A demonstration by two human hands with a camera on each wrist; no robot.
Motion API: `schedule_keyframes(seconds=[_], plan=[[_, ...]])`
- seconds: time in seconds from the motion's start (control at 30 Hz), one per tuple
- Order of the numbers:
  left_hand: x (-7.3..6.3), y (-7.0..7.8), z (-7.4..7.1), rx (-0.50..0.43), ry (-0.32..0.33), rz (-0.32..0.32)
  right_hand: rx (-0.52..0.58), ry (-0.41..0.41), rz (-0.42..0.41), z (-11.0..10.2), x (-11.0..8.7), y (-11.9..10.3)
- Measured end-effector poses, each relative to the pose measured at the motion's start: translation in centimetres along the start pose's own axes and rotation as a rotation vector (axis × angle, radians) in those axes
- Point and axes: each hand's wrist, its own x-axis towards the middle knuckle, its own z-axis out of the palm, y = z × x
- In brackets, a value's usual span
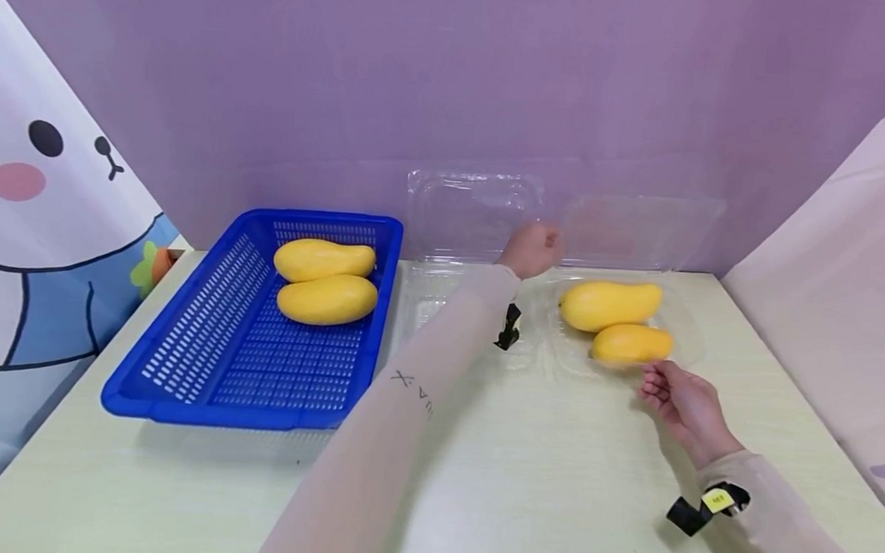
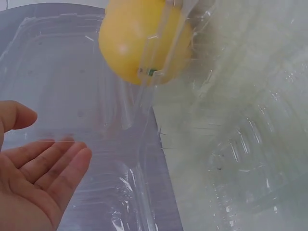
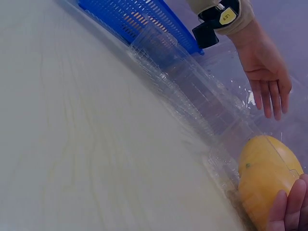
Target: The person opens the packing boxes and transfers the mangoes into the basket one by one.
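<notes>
Two yellow mangoes (image 1: 609, 306) lie side by side in the right clear plastic clamshell box (image 1: 569, 360). Its lid (image 1: 640, 228) stands raised against the purple backdrop. At the box's front right corner, my right hand (image 1: 685, 404) pinches the rim between thumb and fingers, close to the nearer mango (image 3: 262, 178). My left hand (image 1: 532, 249) is by the raised lids, its fingers loosely extended and holding nothing in the left wrist view. Beside it stands a second clear clamshell box, whose lid (image 1: 476, 216) is also up; my left forearm partly covers this box.
A blue plastic basket (image 1: 255, 417) stands to the left, with two more mangoes (image 1: 327, 298) at its far right side. Pale table surface (image 1: 522, 481) spreads in front of the boxes. Purple cloth (image 1: 453, 77) rises directly behind, and a pale curtain (image 1: 847, 289) hangs at the right.
</notes>
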Motion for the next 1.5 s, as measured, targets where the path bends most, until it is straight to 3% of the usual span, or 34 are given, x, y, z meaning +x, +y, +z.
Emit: schedule_keyframes(seconds=[0.3, 0.47, 0.77, 1.07, 1.23, 1.4, 1.5], plan=[[-0.5, -0.8, 0.2, -0.017, 0.027, -0.001, -0.041, -0.006, 0.034, 0.0, 0.2, 0.0], [-0.8, -1.3, 0.0, -0.087, 0.026, -0.055, -0.042, -0.022, 0.037, 0.0, 0.4, 0.0], [-0.4, -2.0, -0.1, -0.093, 0.02, -0.155, -0.021, -0.027, 0.025, 0.0, 0.5, 0.1], [-0.5, -2.0, 0.0, -0.043, 0.043, -0.098, -0.012, -0.03, 0.006, -0.1, 0.5, 0.2], [-0.8, -0.8, -0.3, 0.049, 0.088, -0.085, -0.015, -0.039, 0.007, -0.2, 0.4, 0.1], [-1.0, 0.6, -0.3, 0.137, 0.139, -0.014, -0.005, -0.042, 0.007, -0.3, 0.4, -0.1], [-1.0, 1.2, 0.0, 0.177, 0.125, 0.016, -0.006, -0.043, 0.01, -0.4, 0.4, -0.1]])
